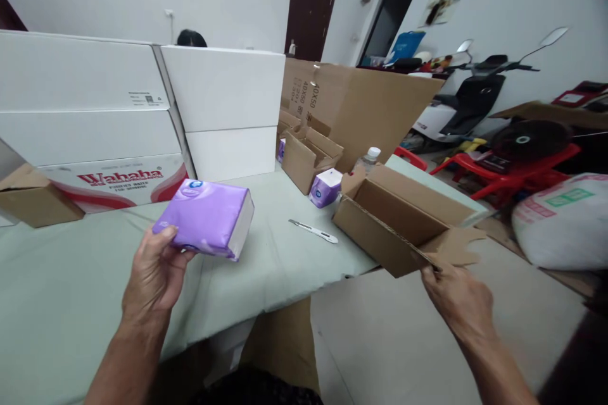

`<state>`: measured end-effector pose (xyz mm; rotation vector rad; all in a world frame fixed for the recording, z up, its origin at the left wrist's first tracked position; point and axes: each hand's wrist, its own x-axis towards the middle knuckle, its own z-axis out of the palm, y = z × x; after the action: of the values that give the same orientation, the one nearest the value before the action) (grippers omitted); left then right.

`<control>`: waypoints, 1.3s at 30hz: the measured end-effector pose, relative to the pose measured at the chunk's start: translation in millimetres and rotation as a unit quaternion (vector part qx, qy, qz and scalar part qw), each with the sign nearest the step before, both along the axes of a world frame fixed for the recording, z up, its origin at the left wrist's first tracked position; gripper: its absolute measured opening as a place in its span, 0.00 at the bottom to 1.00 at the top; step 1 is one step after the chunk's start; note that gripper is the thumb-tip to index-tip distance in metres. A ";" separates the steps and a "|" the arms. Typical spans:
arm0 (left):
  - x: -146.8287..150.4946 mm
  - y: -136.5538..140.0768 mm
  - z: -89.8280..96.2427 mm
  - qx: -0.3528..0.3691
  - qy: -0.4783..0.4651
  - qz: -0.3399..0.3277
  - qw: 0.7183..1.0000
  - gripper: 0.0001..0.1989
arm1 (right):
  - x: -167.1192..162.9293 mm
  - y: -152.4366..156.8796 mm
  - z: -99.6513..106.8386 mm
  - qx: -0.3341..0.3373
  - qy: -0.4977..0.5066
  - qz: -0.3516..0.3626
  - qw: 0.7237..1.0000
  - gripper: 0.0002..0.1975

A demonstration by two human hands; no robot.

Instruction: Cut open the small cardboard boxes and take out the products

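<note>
My left hand (159, 269) is closed around one end of a purple tissue pack (209, 215), holding it above the pale green table cover (256, 278). At the right, my right hand (456, 294) grips the near corner of an open cardboard box (380, 234). The box's flaps are spread and no contents show inside. A white utility knife (313, 231) lies on the table between my hands. Behind it, a second purple tissue pack (325, 188) stands beside a smaller open cardboard box (304, 164).
Stacked white cartons (223, 88), one marked Wahaha (123, 180), rise along the table's far side. A large brown carton (365, 101) and a clear bottle (370, 158) stand behind the open boxes. A red stool with a black fan (527, 142) and a scooter (475, 101) are at right.
</note>
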<state>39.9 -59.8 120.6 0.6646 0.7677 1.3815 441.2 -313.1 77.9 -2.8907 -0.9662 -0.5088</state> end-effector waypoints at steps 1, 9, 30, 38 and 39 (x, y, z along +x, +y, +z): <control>3.2 -1.1 -2.5 -0.007 0.005 -0.007 1.000 0.18 | -0.9 7.4 -0.8 -0.019 0.010 -0.011 1.000 0.14; 14.7 -4.0 -13.5 -0.027 0.036 -0.031 0.999 0.24 | 3.6 71.2 9.0 -0.053 0.023 0.018 0.998 0.16; 28.5 5.6 -43.4 -0.069 0.066 -0.064 0.993 0.30 | -6.2 227.6 25.2 -0.073 0.078 0.091 0.990 0.25; 27.8 11.5 -52.3 -0.070 0.075 -0.064 0.993 0.29 | -18.3 217.2 20.8 -0.082 0.071 0.087 0.990 0.24; 29.0 11.0 -53.0 -0.072 0.076 -0.070 0.992 0.29 | -20.9 219.1 20.0 -0.083 0.069 0.089 0.990 0.24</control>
<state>68.9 -48.7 67.5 0.7017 0.9149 1.1472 420.2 -94.0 97.9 -2.8929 -1.2849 -0.2216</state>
